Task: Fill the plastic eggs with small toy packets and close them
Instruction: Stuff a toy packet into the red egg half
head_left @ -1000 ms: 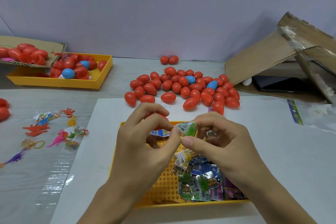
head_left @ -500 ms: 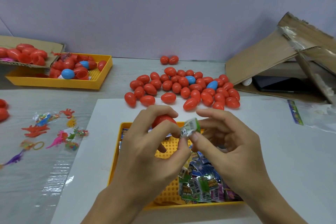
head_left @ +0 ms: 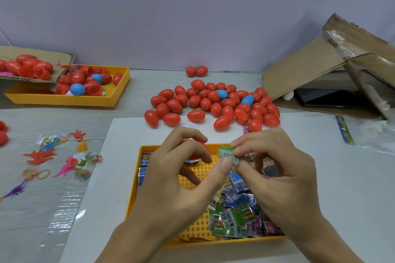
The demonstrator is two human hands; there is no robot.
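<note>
From the head camera, the left hand curls its fingers round a red egg, held above the near yellow tray; whether the egg is open cannot be told, as the fingers cover most of it. The right hand pinches a small green packet between thumb and fingers, and the left thumb touches it too, just beside the egg. More toy packets lie heaped in that tray. Beyond it, a pile of closed eggs covers the table, apparently the finished ones. A far yellow tray at the left holds egg halves and a few whole eggs. Judging by this, the task is well along, with this packet not yet inside its egg and plenty of packets left.
</note>
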